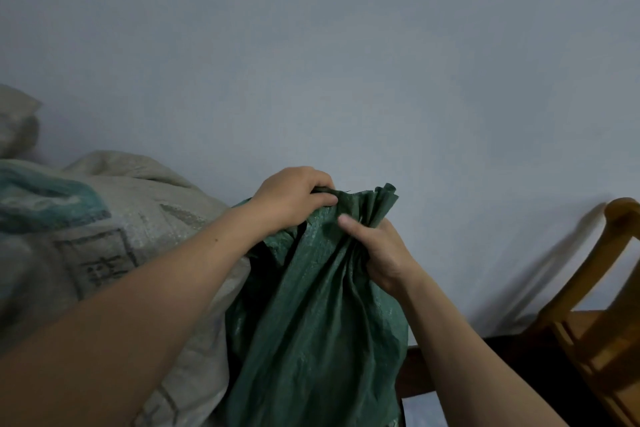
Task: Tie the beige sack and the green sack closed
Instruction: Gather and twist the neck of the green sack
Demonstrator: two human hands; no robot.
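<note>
The green sack is held bunched at the mouth. The top edge is gripped by the left hand, fingers clamped on the fabric. The neck just below them is squeezed by the right hand, thumb laid across the pleats. For a decent knot, the gathers should probably be pulled snug and twisted before anything gets wrapped round, so no slack is left under the fingers. The beige sack is slumped just left of the left hand. No string can be seen anywhere, whether the beige one is tied can't be told, and both sacks' bottoms are cut off.
</note>
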